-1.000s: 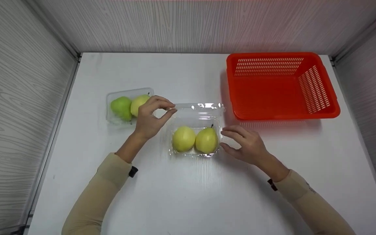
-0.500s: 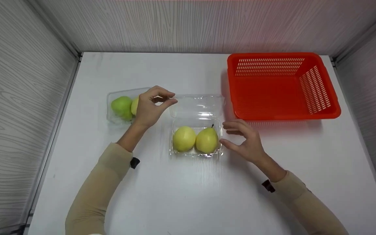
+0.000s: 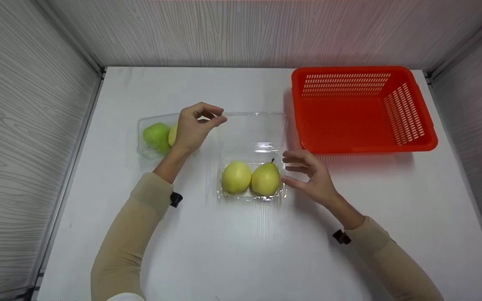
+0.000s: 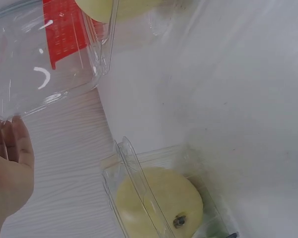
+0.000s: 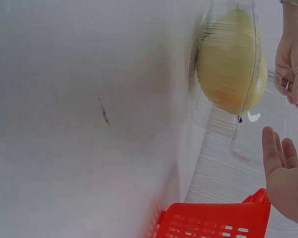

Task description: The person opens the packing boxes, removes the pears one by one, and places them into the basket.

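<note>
Since half a second ago, the clear lid (image 3: 251, 130) has swung farther back toward 12 o'clock on my head feed, and the left hand (image 3: 195, 127) has risen with it. Taking the clear box (image 3: 241, 198) as my clock's centre, I see that hand at 10 o'clock, thumb and fingers pinching the lid's corner. The box itself sits on the tabletop (image 3: 224, 251) with its lid raised; inside, two yellow pears (image 3: 266, 179) lie side by side, touching. At 3 o'clock the right hand (image 3: 311, 173) is spread wide, thumb well apart from fingers, just beside the box wall; I can't tell whether it makes contact. Near 10 o'clock, beyond the left wrist, I have a second clear box (image 3: 139, 129) with a green pear (image 3: 156, 136) and a partly hidden yellow fruit (image 3: 173, 134). A red basket (image 3: 362, 149) stands at 2 o'clock.
</note>
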The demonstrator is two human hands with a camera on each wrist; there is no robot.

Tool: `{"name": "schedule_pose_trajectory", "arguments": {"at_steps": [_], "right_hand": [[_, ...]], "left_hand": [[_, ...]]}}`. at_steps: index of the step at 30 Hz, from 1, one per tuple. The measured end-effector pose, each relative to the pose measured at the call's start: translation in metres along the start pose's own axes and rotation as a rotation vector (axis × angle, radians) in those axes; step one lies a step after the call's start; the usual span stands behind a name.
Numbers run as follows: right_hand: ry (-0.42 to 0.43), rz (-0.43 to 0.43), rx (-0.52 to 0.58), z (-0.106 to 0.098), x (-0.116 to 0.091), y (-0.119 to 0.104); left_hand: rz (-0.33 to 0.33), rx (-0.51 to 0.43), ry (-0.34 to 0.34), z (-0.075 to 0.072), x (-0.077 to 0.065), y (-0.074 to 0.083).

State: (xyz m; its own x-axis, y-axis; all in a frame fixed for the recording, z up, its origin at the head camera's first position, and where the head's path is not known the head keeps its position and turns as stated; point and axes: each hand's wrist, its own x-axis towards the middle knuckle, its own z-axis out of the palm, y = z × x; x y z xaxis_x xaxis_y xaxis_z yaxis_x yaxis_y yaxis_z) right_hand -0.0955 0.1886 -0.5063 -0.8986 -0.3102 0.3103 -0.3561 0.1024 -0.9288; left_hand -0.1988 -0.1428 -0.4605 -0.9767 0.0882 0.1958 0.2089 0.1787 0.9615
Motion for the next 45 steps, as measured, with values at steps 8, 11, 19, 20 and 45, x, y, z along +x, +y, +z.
{"name": "schedule_pose_trajectory", "arguments": {"at_steps": [8,11,19,20,45], "right_hand": [[-0.134,-0.015,-0.06,0.0,0.008,0.008],[-0.193,-0.033,-0.129,0.001,0.013,0.009],[-0.361,-0.008,-0.215,-0.002,0.031,0.004],[-0.38,-0.004,-0.21,-0.003,0.034,0.004],[-0.83,0.088,-0.537,0.009,0.069,0.003]], "left_hand": [[-0.036,-0.029,-0.003,-0.004,0.013,-0.009],[-0.055,-0.05,-0.006,-0.004,0.016,-0.01],[-0.1,-0.06,-0.029,-0.005,0.025,-0.015],[-0.105,-0.061,-0.032,-0.005,0.026,-0.015],[-0.151,-0.1,-0.044,-0.006,0.032,-0.019]]}}
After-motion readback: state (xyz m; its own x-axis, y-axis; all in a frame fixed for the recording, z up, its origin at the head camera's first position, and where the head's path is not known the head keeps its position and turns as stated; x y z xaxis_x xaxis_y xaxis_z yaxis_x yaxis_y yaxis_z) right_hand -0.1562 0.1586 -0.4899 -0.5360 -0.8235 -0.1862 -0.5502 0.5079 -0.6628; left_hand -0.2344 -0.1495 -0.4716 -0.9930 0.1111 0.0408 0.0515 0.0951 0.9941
